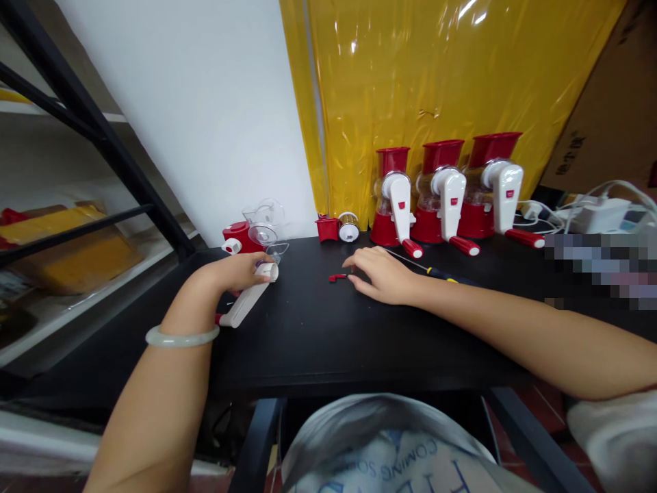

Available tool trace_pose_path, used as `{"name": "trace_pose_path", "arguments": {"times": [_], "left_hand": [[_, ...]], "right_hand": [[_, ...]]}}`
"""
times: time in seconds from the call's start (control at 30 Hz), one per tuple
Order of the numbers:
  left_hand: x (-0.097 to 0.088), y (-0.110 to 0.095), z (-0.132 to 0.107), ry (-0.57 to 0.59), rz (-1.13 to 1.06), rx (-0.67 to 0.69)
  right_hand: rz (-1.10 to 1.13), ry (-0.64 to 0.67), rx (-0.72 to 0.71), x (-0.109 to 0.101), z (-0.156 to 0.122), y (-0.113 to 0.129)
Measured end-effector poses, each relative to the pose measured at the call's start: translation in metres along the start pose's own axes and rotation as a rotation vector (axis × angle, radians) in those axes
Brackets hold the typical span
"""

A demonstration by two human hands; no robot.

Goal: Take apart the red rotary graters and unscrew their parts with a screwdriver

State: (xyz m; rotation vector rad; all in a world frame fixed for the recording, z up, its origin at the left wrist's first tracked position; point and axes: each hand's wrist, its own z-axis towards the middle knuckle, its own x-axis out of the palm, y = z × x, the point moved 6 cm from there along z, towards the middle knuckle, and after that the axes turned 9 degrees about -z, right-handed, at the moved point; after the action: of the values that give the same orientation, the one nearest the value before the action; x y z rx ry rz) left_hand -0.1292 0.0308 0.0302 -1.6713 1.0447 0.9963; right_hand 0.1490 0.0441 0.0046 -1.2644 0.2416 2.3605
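Note:
At the left of the table, my left hand (246,274) is closed around the white hub end of a crank handle (247,305), which lies slanted with its red grip toward me. Behind that hand are a red grater base (243,236) and a clear plastic housing (267,222). My right hand (382,274) rests near the table's middle, thumb and forefinger apart. Just left of its thumb tip lies a small red plastic piece (336,278); whether they touch, I cannot tell.
Three red and white rotary graters (452,198) stand against the yellow-wrapped panel (436,82). A red part (327,229) and a metal grating drum (349,227) lie at the back. Beyond my right wrist is a screwdriver (441,274). White cables and a charger (598,216) sit far right.

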Motion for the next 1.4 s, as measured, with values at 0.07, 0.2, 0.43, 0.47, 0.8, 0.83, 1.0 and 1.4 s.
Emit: {"name": "trace_pose_path", "arguments": {"times": [0.07, 0.2, 0.43, 0.47, 0.8, 0.83, 1.0, 1.4], "left_hand": [[0.000, 0.001, 0.001, -0.008, 0.000, 0.006], [0.000, 0.003, 0.003, -0.015, 0.007, 0.017], [-0.005, -0.004, 0.003, -0.088, 0.127, 0.132], [-0.007, -0.005, 0.003, -0.107, 0.147, 0.156], [-0.011, -0.004, 0.005, -0.175, 0.129, 0.195], [-0.011, -0.003, 0.006, -0.183, 0.125, 0.195], [-0.018, -0.007, 0.006, -0.282, 0.080, 0.253], [-0.034, -0.108, -0.067, -0.820, 0.074, 0.548]], "right_hand": [[-0.001, -0.001, 0.001, 0.000, 0.000, 0.000], [-0.009, 0.000, -0.003, -0.001, 0.001, 0.000], [-0.005, 0.003, -0.001, 0.001, 0.000, 0.000], [-0.005, 0.004, -0.002, 0.001, 0.000, 0.000], [0.002, 0.003, -0.006, 0.000, 0.001, 0.000], [0.003, 0.005, -0.006, 0.001, 0.001, 0.000], [0.014, -0.018, -0.003, -0.006, 0.002, 0.002], [-0.177, -0.507, 0.147, -0.111, 0.040, -0.048]]}}
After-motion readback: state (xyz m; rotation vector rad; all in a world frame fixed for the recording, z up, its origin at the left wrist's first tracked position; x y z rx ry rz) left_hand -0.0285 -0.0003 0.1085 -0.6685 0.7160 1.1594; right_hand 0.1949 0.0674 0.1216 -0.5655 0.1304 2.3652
